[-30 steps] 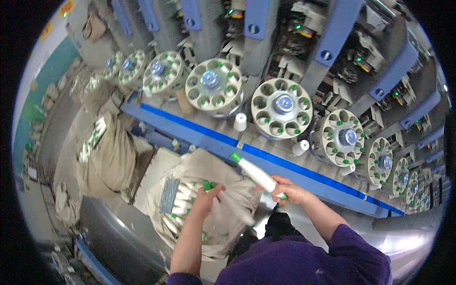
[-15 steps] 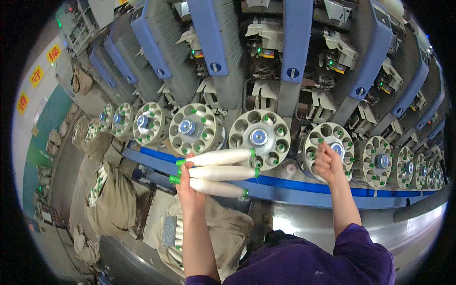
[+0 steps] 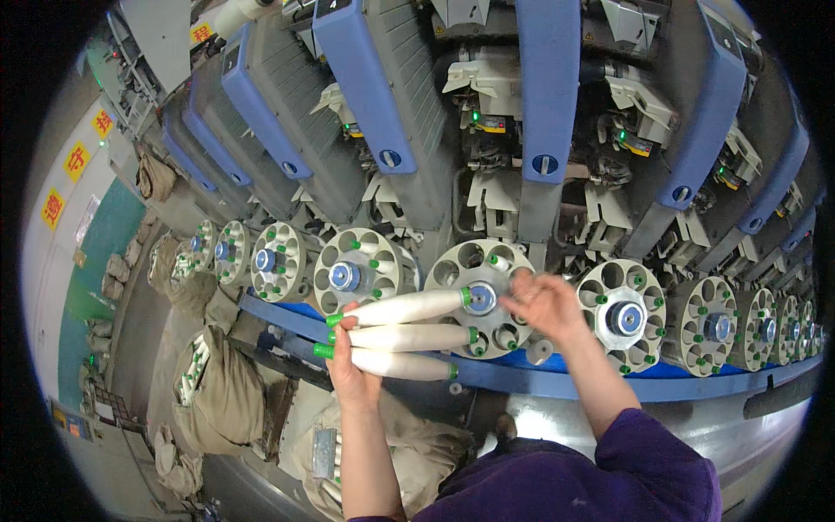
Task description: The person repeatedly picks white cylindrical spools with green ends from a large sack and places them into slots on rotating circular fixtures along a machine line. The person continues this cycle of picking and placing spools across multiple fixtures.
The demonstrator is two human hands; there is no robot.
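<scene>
Along the white wall [image 3: 48,252] on the left, yellow squares [image 3: 53,209] each carry a bold red character; another yellow sign [image 3: 202,33], partly hidden, shows higher up. One white numeral tops a blue panel [image 3: 365,83]. Small yellow labels [image 3: 492,126] are too tiny to read.
</scene>
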